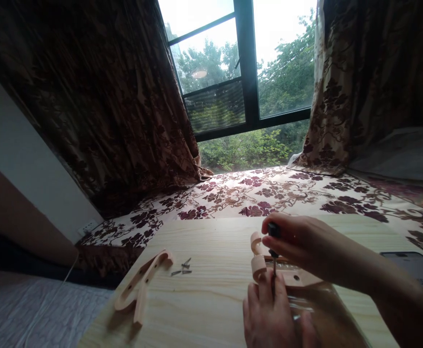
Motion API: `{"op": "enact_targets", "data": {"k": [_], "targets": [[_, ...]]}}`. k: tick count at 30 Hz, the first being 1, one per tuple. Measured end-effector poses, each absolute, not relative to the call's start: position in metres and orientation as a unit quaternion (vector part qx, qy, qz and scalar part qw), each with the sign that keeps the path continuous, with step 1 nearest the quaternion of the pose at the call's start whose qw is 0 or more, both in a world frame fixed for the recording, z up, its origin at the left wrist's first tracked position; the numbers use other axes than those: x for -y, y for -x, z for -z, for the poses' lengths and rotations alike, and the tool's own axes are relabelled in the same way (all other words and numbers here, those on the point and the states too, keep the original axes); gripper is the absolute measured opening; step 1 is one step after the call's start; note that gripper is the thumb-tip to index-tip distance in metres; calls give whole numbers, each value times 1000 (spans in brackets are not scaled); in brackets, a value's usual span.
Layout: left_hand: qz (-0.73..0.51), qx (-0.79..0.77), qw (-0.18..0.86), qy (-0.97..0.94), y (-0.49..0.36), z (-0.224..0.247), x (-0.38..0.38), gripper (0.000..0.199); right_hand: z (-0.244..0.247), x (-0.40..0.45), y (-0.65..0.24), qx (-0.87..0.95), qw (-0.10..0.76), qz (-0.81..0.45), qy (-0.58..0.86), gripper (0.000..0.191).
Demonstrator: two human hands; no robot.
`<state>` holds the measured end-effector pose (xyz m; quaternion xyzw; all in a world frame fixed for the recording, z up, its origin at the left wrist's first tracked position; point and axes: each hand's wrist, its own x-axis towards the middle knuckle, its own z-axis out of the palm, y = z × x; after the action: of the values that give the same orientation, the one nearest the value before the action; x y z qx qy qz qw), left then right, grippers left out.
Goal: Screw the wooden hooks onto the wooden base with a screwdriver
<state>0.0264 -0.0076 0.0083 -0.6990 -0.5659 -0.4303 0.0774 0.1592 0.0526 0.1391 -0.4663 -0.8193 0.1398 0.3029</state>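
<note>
My right hand is wrapped round the black handle of a screwdriver, which stands upright with its shaft pointing down. Below it my left hand presses its fingers around the screwdriver's tip, by a curled wooden piece. What the fingertips pinch is hidden. A second curled end shows just behind, and a flat wooden part with a dark hole extends to the right. Clear plastic lies under and beside my left hand.
On the pale wooden board, several screws lie left of my hands. Farther left are wooden hook pieces. A phone lies at the right, under my right forearm. Flowered cloth stretches behind to the window.
</note>
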Motion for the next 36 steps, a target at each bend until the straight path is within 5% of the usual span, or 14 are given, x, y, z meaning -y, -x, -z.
{"op": "enact_targets", "data": {"k": [36], "targets": [[421, 569, 66, 703, -26, -6, 8, 48, -144, -51, -160, 819, 319, -157, 450, 18]]}}
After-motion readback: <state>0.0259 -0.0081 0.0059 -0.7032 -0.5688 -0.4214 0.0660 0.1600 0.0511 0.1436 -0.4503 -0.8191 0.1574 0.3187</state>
